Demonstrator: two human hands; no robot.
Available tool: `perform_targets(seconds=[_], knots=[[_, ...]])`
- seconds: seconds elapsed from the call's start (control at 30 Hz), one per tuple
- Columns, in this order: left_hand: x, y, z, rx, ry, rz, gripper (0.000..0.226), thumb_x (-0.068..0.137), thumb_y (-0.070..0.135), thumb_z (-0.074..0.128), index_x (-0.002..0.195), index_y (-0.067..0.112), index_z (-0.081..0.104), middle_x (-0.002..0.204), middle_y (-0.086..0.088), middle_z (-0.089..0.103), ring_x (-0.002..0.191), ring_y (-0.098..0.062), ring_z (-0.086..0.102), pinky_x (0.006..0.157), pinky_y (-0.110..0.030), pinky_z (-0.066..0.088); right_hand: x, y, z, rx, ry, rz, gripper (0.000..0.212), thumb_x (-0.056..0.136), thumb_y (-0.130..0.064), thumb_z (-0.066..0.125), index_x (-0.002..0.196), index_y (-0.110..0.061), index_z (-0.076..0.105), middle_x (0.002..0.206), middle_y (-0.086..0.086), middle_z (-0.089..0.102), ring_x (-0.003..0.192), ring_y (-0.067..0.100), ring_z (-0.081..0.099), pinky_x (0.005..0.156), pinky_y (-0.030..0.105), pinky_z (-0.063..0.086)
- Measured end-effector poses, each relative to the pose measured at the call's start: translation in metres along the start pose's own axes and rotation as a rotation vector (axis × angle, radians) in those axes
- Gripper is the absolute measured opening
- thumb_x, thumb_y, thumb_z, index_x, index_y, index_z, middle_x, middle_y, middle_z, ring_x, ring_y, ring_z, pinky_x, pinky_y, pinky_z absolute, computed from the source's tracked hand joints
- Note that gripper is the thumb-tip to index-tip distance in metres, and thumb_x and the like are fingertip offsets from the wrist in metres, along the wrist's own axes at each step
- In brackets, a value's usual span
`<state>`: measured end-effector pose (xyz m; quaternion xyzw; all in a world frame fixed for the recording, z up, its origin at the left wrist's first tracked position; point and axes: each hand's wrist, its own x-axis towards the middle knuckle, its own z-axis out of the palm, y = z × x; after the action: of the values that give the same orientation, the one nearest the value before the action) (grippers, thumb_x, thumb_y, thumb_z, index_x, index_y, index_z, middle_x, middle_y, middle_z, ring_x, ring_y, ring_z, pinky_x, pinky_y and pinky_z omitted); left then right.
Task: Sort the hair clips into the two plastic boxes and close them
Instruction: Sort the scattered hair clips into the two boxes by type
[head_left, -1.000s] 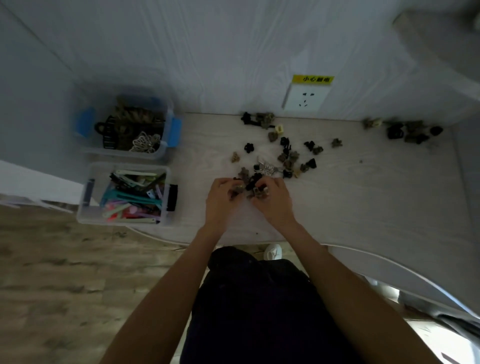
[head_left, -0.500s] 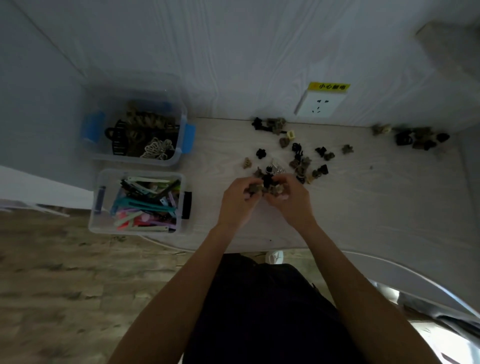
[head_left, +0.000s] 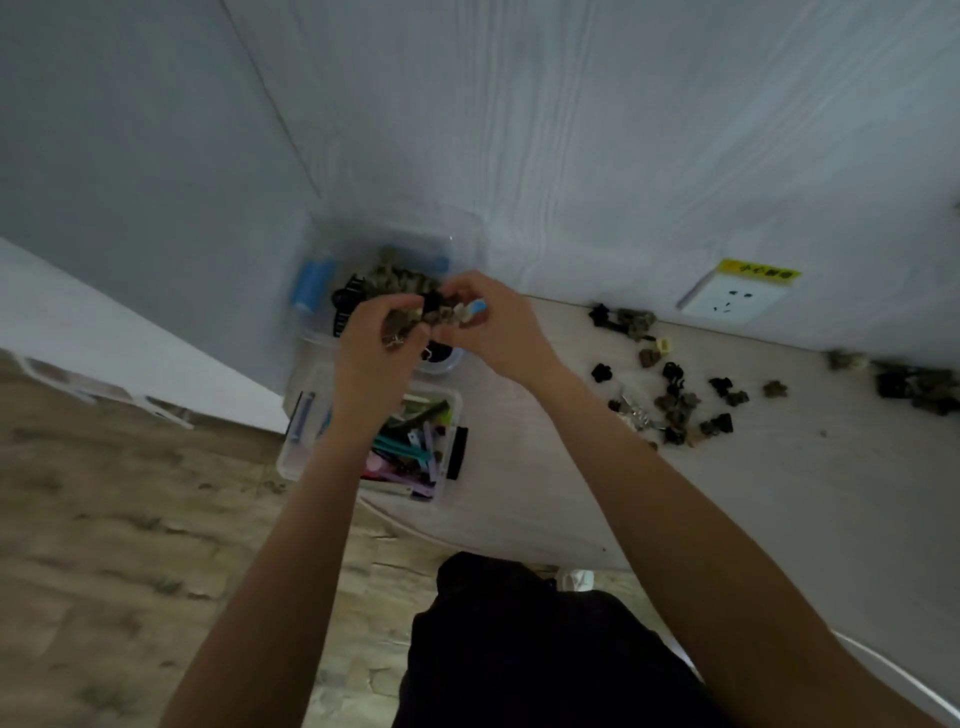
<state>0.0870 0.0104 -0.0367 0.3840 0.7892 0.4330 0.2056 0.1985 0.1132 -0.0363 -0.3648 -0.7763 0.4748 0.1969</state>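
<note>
1. Count: two clear plastic boxes, both without lids on them; two hands; one bunch of small clips in the grip; one loose scatter of small clips on the table; one further cluster at the far right. Single clips in each group are too small and blurred to count.
2. Far box (head_left: 317, 291): lies directly under and behind the grip, against the wall. It has blue latches and holds dark and olive-brown claw clips.
3. Near box (head_left: 447, 415): lies below the grip, toward the person, partly hidden by the left forearm. It has black latches and holds long flat clips in teal, pink, purple and pale tones.
4. Left hand (head_left: 371, 353): fingers curled, gripping part of the bunch of small clips (head_left: 439, 312) from the left.
5. Right hand (head_left: 498, 327): fingers curled, pinching the same bunch from the right. The two hands meet over the far box.
6. Bunch appearance: black and olive-brown small claw clips, with one pale piece at the right side.
7. Loose scatter (head_left: 675, 395): lies on the table (head_left: 571, 493) well to the right of the grip; black and brown small claws, with one metallic piece.
8. Far-right cluster (head_left: 914, 384): dark clips, furthest from the grip, near the wall.
</note>
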Motion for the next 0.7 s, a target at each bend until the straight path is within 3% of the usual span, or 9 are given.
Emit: perform_targets(seconds=[0.13,0.23,0.33,0.43,0.5,0.57,0.7], knots=[[0.014,-0.017,-0.013,0.169,-0.123,-0.043,0.032,0.087,0.018,0.059,0.119,0.016,0.056,0.115,-0.005,0.063,0.102,-0.02,0.06,0.087,-0.028,0.048,0.019,-0.004,0.017,-0.277,-0.109,-0.025,0.045,0.074,-0.027,0.075,0.113,-0.011,0.059,0.109,0.01,0.063,0.101,0.025,0.058,0.081,0.031,0.042],[0.017,-0.023,-0.015,0.268,-0.168,-0.021,0.037,0.089,0.023,0.056,0.126,0.018,0.051,0.117,-0.005,0.063,0.103,-0.021,0.061,0.09,-0.038,0.05,0.023,-0.003,0.018,-0.454,-0.136,-0.037,0.057,0.077,-0.027,0.071,0.128,-0.016,0.047,0.12,0.01,0.057,0.105,0.027,0.055,0.083,0.035,0.045],[0.017,-0.024,-0.018,0.284,-0.181,0.017,0.039,0.091,0.024,0.054,0.129,0.019,0.048,0.125,-0.005,0.06,0.109,-0.021,0.059,0.095,-0.039,0.048,0.019,-0.003,0.018,-0.503,-0.153,-0.065,0.057,0.079,-0.024,0.069,0.13,-0.018,0.044,0.122,0.008,0.054,0.104,0.026,0.056,0.081,0.034,0.044],[0.013,-0.017,-0.015,0.43,-0.133,0.103,0.033,0.092,0.024,0.05,0.125,0.019,0.053,0.12,-0.006,0.063,0.107,-0.024,0.058,0.092,-0.039,0.048,0.002,-0.002,0.01,-0.423,-0.034,-0.09,0.041,0.084,-0.022,0.063,0.124,-0.015,0.052,0.119,0.008,0.055,0.101,0.025,0.057,0.082,0.037,0.048],[0.003,-0.001,-0.003,0.499,-0.022,0.268,0.027,0.09,0.022,0.052,0.115,0.016,0.059,0.108,-0.006,0.067,0.099,-0.026,0.06,0.085,-0.036,0.048,-0.022,0.004,-0.004,-0.349,0.1,-0.099,0.033,0.089,-0.024,0.058,0.121,-0.015,0.055,0.117,0.006,0.059,0.1,0.021,0.058,0.084,0.034,0.048],[-0.012,0.017,0.018,0.417,0.049,0.455,0.021,0.087,0.019,0.056,0.105,0.012,0.064,0.096,-0.005,0.07,0.088,-0.023,0.062,0.077,-0.032,0.048,-0.055,0.014,-0.021,-0.298,0.209,-0.066,0.031,0.092,-0.028,0.054,0.121,-0.018,0.056,0.114,0.001,0.062,0.098,0.013,0.058,0.084,0.027,0.046],[-0.051,0.052,0.08,0.204,-0.103,0.647,0.021,0.089,0.023,0.052,0.104,0.016,0.064,0.095,0.002,0.069,0.088,-0.014,0.061,0.08,-0.028,0.046,-0.136,0.052,-0.066,-0.334,0.358,0.077,0.03,0.094,-0.032,0.048,0.116,-0.017,0.059,0.106,0.001,0.067,0.091,0.018,0.062,0.08,0.029,0.047]])
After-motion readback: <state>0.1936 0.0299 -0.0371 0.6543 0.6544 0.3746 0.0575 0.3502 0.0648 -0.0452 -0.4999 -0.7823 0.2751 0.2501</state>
